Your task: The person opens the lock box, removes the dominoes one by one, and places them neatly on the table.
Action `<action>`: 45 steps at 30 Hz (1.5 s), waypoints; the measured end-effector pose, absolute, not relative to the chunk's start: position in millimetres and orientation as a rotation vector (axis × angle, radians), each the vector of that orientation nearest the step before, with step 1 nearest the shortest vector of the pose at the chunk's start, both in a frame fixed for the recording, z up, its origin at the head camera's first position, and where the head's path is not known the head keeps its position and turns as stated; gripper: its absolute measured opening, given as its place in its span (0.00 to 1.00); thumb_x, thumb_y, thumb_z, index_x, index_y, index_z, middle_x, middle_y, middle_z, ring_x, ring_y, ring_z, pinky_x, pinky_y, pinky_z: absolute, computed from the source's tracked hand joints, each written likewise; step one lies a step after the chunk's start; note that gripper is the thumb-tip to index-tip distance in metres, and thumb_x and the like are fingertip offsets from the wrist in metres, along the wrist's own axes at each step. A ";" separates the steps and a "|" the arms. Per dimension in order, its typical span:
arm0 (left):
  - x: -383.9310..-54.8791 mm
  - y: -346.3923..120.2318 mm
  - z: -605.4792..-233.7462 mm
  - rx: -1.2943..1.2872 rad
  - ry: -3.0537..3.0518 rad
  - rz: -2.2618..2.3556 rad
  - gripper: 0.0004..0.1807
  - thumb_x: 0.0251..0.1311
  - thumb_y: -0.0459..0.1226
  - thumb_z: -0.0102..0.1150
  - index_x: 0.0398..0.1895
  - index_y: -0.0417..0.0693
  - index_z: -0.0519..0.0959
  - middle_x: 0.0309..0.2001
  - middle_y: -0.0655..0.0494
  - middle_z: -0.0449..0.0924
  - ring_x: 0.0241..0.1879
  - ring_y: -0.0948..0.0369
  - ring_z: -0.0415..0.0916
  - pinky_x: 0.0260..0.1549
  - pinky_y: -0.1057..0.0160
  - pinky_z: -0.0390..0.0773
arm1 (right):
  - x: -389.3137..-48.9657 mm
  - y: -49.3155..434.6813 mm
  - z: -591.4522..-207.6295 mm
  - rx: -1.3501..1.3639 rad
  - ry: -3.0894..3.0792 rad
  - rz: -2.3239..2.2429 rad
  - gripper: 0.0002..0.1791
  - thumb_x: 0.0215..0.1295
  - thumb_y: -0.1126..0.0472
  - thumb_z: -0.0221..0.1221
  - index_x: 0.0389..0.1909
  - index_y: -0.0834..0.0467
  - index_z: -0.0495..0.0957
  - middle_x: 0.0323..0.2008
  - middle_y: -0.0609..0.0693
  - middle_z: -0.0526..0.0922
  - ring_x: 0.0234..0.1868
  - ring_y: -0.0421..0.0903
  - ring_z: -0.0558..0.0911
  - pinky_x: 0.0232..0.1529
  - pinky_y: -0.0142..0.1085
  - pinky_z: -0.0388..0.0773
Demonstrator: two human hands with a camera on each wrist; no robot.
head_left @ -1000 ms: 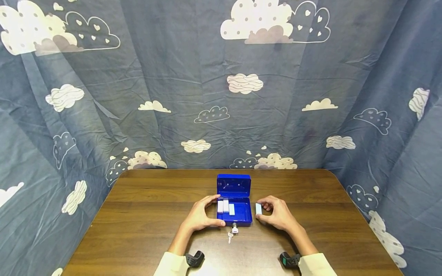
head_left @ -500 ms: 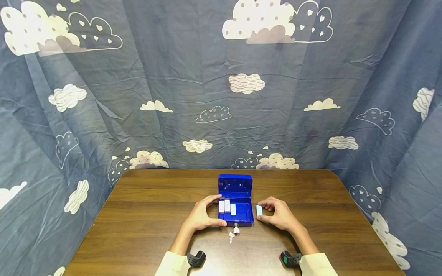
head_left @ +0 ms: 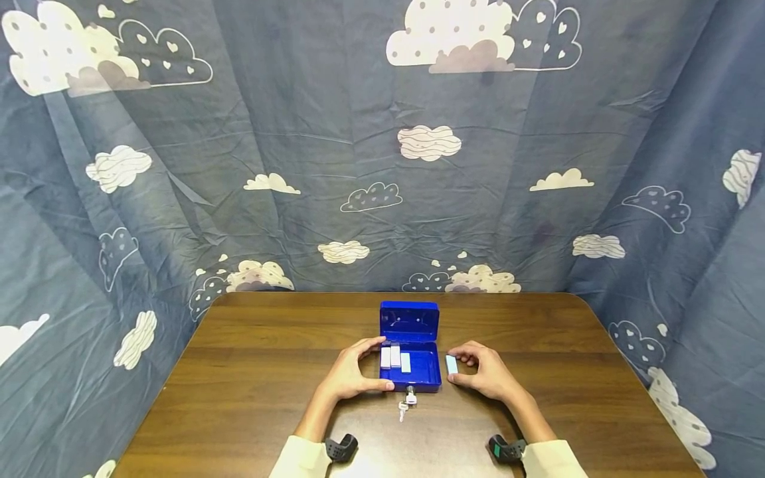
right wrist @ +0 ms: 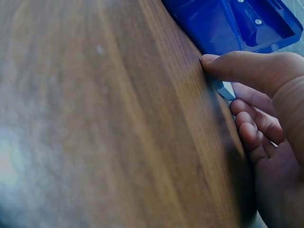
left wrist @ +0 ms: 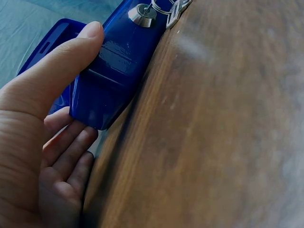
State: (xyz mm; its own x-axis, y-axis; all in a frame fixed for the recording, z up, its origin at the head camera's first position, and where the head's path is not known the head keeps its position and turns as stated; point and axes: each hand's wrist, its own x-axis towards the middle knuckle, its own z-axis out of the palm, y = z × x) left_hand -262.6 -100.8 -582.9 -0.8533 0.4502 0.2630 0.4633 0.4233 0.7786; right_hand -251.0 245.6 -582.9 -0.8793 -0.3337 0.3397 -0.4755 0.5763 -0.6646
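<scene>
An open blue metal cash box stands on the table with its lid raised at the back. My left hand grips its left side, thumb on the front edge and fingertips at the back corner; the left wrist view shows the thumb over the rim. Inside, towards the left, lie a few small pale blocks, one of them light blue. Just right of the box, my right hand pinches another light blue block between thumb and fingers. In the right wrist view the hand mostly hides that block.
A key sits in the box's front lock, with a second key hanging from its ring onto the brown wooden table. A grey-blue curtain with cloud prints hangs behind the table and at both sides.
The light blue block in my right hand has turned slightly, its top tipping to the left. The whole head view has shifted a little; my left hand stays on the box.
</scene>
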 end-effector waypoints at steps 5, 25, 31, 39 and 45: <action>-262.1 -100.1 -583.2 -0.854 -2.636 -1.461 0.52 0.40 0.50 0.86 0.72 0.48 0.72 0.65 0.48 0.79 0.64 0.53 0.78 0.67 0.51 0.76 | -249.6 246.2 -581.3 0.685 -2.632 1.196 0.25 0.47 0.58 0.80 0.47 0.60 0.86 0.37 0.49 0.84 0.39 0.45 0.80 0.39 0.33 0.79; -265.1 -103.1 -585.0 -0.863 -2.618 -1.456 0.53 0.40 0.51 0.85 0.72 0.48 0.72 0.65 0.50 0.79 0.64 0.54 0.78 0.67 0.51 0.76 | -249.3 245.5 -582.5 0.543 -2.640 1.323 0.27 0.50 0.56 0.80 0.50 0.60 0.84 0.40 0.50 0.86 0.40 0.44 0.81 0.42 0.32 0.81; -264.6 -102.8 -584.8 -0.881 -2.619 -1.453 0.53 0.40 0.52 0.85 0.72 0.48 0.72 0.65 0.49 0.79 0.64 0.53 0.78 0.67 0.51 0.76 | -244.8 244.9 -579.4 0.530 -2.522 1.508 0.23 0.56 0.65 0.75 0.52 0.65 0.82 0.43 0.60 0.86 0.41 0.54 0.82 0.41 0.37 0.85; -264.9 -102.7 -581.2 -0.869 -2.639 -1.427 0.53 0.39 0.52 0.85 0.72 0.50 0.72 0.66 0.50 0.79 0.65 0.54 0.77 0.68 0.49 0.75 | -243.2 232.4 -561.6 0.543 -2.415 1.561 0.21 0.59 0.69 0.72 0.52 0.71 0.80 0.44 0.67 0.84 0.39 0.52 0.84 0.39 0.33 0.86; -263.7 -102.8 -581.0 -0.863 -2.660 -1.404 0.54 0.39 0.53 0.85 0.73 0.50 0.72 0.66 0.50 0.79 0.65 0.54 0.77 0.67 0.50 0.75 | -242.9 219.9 -548.9 0.595 -2.396 1.577 0.21 0.59 0.68 0.73 0.51 0.72 0.80 0.43 0.68 0.83 0.39 0.55 0.85 0.41 0.35 0.87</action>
State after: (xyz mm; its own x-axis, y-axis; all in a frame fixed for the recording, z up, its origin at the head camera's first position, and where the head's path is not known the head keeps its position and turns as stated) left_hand -263.7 -102.8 -581.0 -0.8479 0.4633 0.2579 0.4744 0.4455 0.7593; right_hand -242.9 219.9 -548.9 -0.8959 -0.2150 0.3887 -0.4420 0.3451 -0.8280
